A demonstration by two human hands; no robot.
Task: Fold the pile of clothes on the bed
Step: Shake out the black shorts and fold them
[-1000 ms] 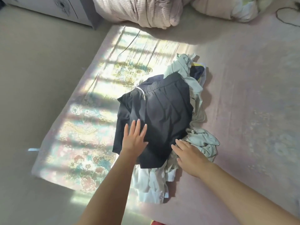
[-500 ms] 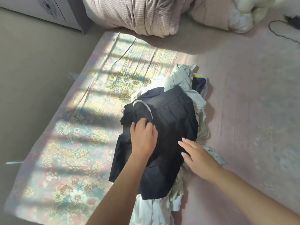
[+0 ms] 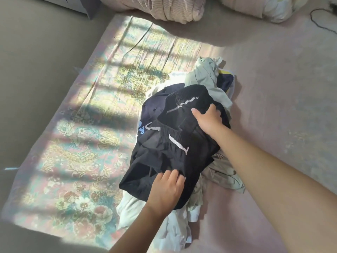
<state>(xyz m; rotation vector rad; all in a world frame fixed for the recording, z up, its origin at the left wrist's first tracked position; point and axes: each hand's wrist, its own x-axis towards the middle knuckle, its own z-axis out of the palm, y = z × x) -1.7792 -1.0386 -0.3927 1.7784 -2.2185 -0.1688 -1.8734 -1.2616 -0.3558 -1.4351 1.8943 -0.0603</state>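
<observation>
Black shorts [image 3: 175, 143] lie on top of the clothes pile [image 3: 209, 83] in the middle of the bed [image 3: 273, 88]. Right hand [image 3: 209, 119] grips the cloth below the waistband, fingers [image 3: 216, 111] curled into it; left hand [image 3: 166, 190] pinches the near hem.

Risk: lifting may drag the pale shirt [image 3: 224, 172] beneath along (layers look tangled), scattering the heap.

Nearby: rolled blanket [image 3: 164, 8] and a cable [image 3: 321, 21] at the far end, well apart. Nothing blocks the lift.
</observation>
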